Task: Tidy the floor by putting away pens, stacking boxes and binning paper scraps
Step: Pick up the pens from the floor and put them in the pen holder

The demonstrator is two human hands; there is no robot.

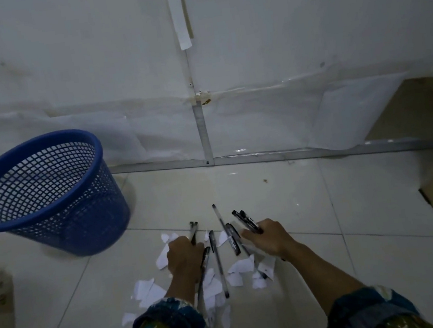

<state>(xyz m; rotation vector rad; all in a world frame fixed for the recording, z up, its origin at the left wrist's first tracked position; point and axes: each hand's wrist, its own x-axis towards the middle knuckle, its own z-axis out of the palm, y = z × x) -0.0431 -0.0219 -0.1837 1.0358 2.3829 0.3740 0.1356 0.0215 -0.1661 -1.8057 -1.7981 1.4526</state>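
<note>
Two hands work low over the tiled floor (352,201): the left hand (182,255) closes around pens (193,231), the right hand (267,237) around more pens (247,221). Their barrels are hidden inside the fists. Loose pens (217,262) lie among paper scraps (241,266); dim light blurs the count.

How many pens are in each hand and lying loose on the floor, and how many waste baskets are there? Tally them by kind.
Pens in left hand: 2
Pens in right hand: 2
Loose pens on floor: 4
Blue basket: 1
Total: 9
</note>
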